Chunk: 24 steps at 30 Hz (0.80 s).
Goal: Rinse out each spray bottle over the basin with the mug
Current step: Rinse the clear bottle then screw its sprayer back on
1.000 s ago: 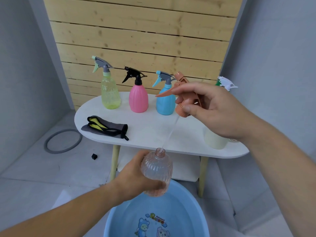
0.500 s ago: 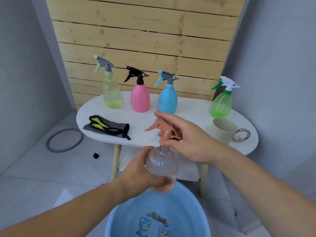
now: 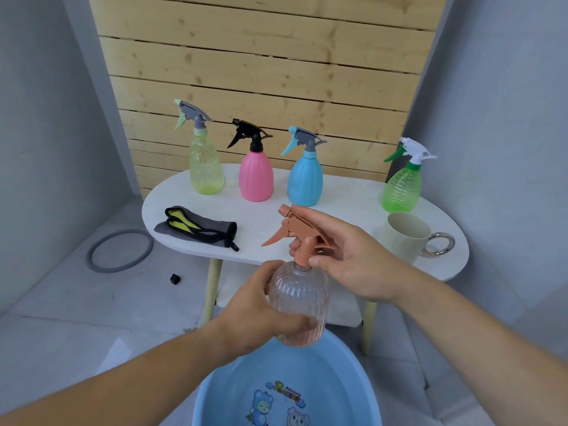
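At the bottom edge sits a light blue basin (image 3: 333, 372) with cartoon figures printed on its floor. Just above its far rim the left hand (image 3: 261, 312) holds a clear, pink-tinted ribbed bottle (image 3: 299, 302) upright, its fingers (image 3: 295, 325) wrapped round the lower body and the thumb lying up along the shoulder. The right hand (image 3: 353, 259) comes in from the right and grips the orange-brown sprayer head (image 3: 295, 232), which sits on the bottle's neck with its trigger pointing left; thumb and fingertips pinch the collar, while the other fingers curl over the back of the head. Whether the collar is screwed tight cannot be told. Behind the hands stands a white oval tabletop (image 3: 347, 204) on pale wooden legs, with a lower shelf (image 3: 344, 309) beneath. On its near right rests a cream mug (image 3: 402, 238) with a round metal handle turned right; on its near left lies a grey and yellow cloth (image 3: 196, 227) with black edging. Along the back stand four spray bottles, well apart: yellow-green (image 3: 206, 167), pink (image 3: 256, 176), blue (image 3: 305, 179) and, far right, green (image 3: 401, 187). On the floor to the left lie a grey ring (image 3: 150, 248) and a small black piece (image 3: 175, 278). A wall of wooden slats (image 3: 261, 72) rises behind.
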{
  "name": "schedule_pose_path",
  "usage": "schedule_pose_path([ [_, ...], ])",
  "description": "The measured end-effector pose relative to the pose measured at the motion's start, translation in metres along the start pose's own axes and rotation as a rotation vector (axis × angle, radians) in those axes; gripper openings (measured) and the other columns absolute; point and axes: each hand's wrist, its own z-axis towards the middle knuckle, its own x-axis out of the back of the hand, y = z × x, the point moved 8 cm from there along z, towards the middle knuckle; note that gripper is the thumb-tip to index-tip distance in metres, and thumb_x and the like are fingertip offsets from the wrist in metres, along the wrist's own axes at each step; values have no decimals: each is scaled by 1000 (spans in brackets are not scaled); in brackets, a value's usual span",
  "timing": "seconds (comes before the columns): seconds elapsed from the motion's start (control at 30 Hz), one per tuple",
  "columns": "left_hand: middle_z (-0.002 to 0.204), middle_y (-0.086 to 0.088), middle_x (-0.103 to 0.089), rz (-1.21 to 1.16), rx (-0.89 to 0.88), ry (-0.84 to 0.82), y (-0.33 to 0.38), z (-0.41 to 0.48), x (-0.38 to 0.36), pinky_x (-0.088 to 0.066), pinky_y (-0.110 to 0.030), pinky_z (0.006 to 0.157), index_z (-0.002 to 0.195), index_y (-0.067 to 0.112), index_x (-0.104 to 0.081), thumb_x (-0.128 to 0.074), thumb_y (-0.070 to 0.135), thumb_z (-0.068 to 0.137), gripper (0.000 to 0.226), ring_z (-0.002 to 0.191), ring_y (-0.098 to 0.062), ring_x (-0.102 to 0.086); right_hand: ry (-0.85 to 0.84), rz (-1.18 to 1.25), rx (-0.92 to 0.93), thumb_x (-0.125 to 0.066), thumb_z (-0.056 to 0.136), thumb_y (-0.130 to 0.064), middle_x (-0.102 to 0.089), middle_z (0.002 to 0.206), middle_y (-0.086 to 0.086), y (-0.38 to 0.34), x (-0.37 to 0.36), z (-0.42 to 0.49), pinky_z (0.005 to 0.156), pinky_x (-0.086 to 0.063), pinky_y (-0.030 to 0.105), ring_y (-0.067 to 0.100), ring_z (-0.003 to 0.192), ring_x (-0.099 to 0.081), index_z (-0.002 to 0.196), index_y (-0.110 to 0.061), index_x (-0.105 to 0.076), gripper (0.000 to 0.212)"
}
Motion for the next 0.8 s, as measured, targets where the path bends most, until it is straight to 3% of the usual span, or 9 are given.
schedule_pose_path([
  [0.1, 112, 13, -68, 4, -4, 28, 4, 1, 2, -58, -21, 80, 123, 39, -56, -97, 20, 61, 77, 101, 2, -65, 90, 3, 2, -59, 88, 8, -64, 122, -1, 5, 3, 2, 111, -44, 47, 17, 106, -63, 141, -54, -42, 83],
  [0.2, 111, 13, -67, 24, -21, 44, 10, 2, 2, -55, -13, 74, 122, 40, -53, -96, 17, 65, 76, 98, 8, -63, 216, -30, 3, -78, 81, -6, -67, 93, -7, 12, 8, 3, 103, -50, 42, 14, 91, -66, 146, -41, -42, 82],
  [0.3, 113, 14, -66, 44, -27, 58, 14, 4, 2, -53, -10, 72, 128, 37, -51, -97, 21, 63, 81, 97, 9, -62, 333, -67, 22, -86, 74, -17, -68, 90, -5, 13, 11, 2, 95, -53, 36, 13, 87, -67, 139, -44, -46, 81],
  [0.43, 116, 13, -65, 43, -25, 96, 20, 11, 7, -56, -14, 73, 128, 36, -50, -97, 20, 61, 84, 98, 3, -65, 418, -59, 73, -86, 73, -20, -66, 91, -2, 15, 15, 6, 93, -52, 42, 21, 91, -64, 133, -45, -50, 74],
  [0.53, 113, 13, -64, 66, -47, 136, 29, 20, 10, -53, -10, 66, 126, 34, -50, -97, 16, 62, 82, 96, -1, -66, 413, -22, 103, -81, 76, -11, -67, 97, -5, 15, 22, 13, 96, -53, 43, 19, 95, -66, 135, -38, -52, 71],
  [0.63, 112, 18, -61, 126, -88, 187, 41, 35, 14, -47, -3, 65, 124, 37, -48, -97, 25, 62, 80, 102, 0, -60, 367, -3, 121, -74, 82, 0, -67, 100, -8, 8, 32, 25, 99, -53, 34, 12, 101, -67, 139, -31, -51, 69],
  [0.8, 115, 19, -59, 192, -110, 246, 50, 71, 17, -44, -13, 76, 126, 36, -46, -96, 40, 60, 83, 106, 1, -57, 288, 70, 102, -57, 87, 15, -61, 102, 5, 10, 54, 54, 99, -54, 37, 12, 116, -63, 135, -35, -53, 69],
])
